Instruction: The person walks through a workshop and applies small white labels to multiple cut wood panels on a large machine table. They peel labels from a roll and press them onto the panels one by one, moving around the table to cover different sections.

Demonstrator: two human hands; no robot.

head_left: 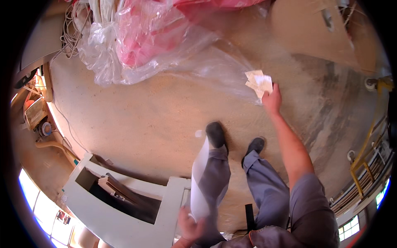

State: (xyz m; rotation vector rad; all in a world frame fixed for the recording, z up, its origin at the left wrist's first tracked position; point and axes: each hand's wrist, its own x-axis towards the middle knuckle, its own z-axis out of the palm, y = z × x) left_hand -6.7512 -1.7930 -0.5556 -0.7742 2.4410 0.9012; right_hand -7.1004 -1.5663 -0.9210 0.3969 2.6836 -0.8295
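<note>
My right hand [273, 100] is stretched out over the floor, its fingers closed on a small bunch of flat tan and white pieces [259, 82], perhaps wood offcuts or paper. Low in the picture, beside my leg, my left hand [190, 226] grips the end of a long white strip [199, 169]. It looks like thin sheet or paper and runs along my left leg toward my shoe. The exact material of either hand's load cannot be made out.
Crumpled clear and pink plastic sheeting [144, 45] lies ahead on the dusty floor [124, 115]. A light grey cabinet-like frame [120, 211] stands close at my left. Coiled cables [72, 33] are at the far left, a large brown board [314, 33] at the far right, a yellow metal frame [359, 165] on the right.
</note>
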